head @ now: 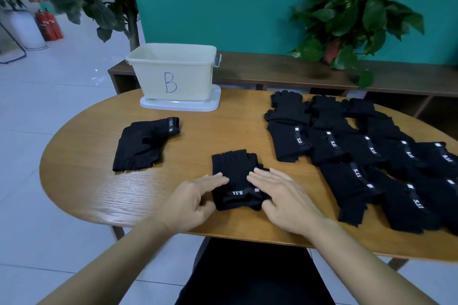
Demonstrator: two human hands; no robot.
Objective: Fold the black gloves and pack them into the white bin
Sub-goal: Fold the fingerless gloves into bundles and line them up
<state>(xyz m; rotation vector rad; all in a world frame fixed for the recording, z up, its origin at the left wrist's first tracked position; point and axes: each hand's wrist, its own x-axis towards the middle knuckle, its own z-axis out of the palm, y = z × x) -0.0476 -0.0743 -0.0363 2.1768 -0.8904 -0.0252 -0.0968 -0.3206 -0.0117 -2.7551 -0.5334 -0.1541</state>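
Both hands, left hand [195, 195] and right hand [280, 195], flat-fingered, press glove [235, 171] on bench [81, 181]; fold step underway, next: fold, then white bin [173, 74].

single head-worn view, close above the wooden table [81, 181], angled forward and down

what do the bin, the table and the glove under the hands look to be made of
White bin: likely plastic, smooth, slightly translucent walls with a moulded rim. Table: wood or wood veneer, grain lines showing under a satin sheen. Black glove: soft matte knit fabric, creasing by the woven label.
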